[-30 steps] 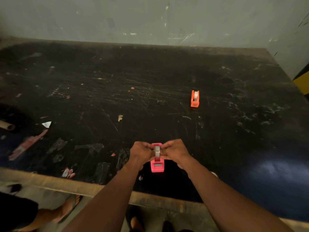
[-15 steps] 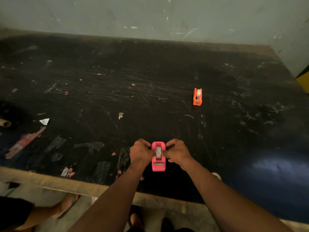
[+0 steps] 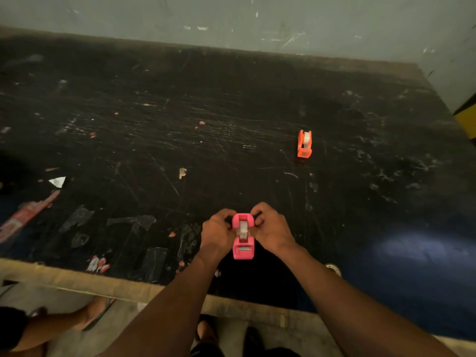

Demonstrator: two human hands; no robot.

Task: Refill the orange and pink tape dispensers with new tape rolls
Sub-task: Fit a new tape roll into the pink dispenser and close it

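Observation:
The pink tape dispenser (image 3: 243,247) sits near the front edge of the black table (image 3: 231,124), with a clear tape roll (image 3: 243,228) seated in its cradle. My left hand (image 3: 217,234) grips its left side and my right hand (image 3: 271,231) grips its right side, fingertips pinching around the roll. Farther back and to the right stands the orange tape dispenser (image 3: 304,144), holding a whitish roll, with no hand near it.
Scraps of tape and paper litter the table's left part, among them a red wrapper (image 3: 25,215) and a white shard (image 3: 58,181). A small round object (image 3: 333,268) lies by my right forearm. Another person's foot (image 3: 95,314) is below the table's edge.
The roll has sunk lower into the pink dispenser's cradle and both hands have closed in tighter on its sides. The view shifted slightly; the orange dispenser has not moved.

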